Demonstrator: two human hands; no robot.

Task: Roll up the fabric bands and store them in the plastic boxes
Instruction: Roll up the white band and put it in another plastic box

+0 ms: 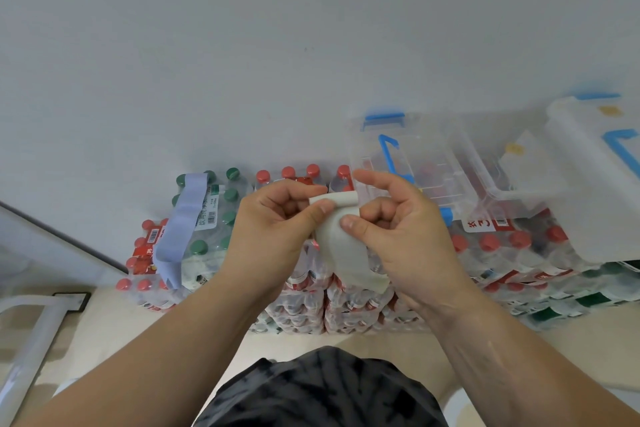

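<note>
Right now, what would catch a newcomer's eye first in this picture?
At the centre, the left hand and right hand pinch a white fabric band, its top end rolled. A lavender band lies draped over bottle packs at left; clear plastic boxes sit at right.

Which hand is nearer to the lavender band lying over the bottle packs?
Left. The left hand is a short way to the right of the lavender band; the right hand is farther right, beyond the white band that both hands pinch.
</note>
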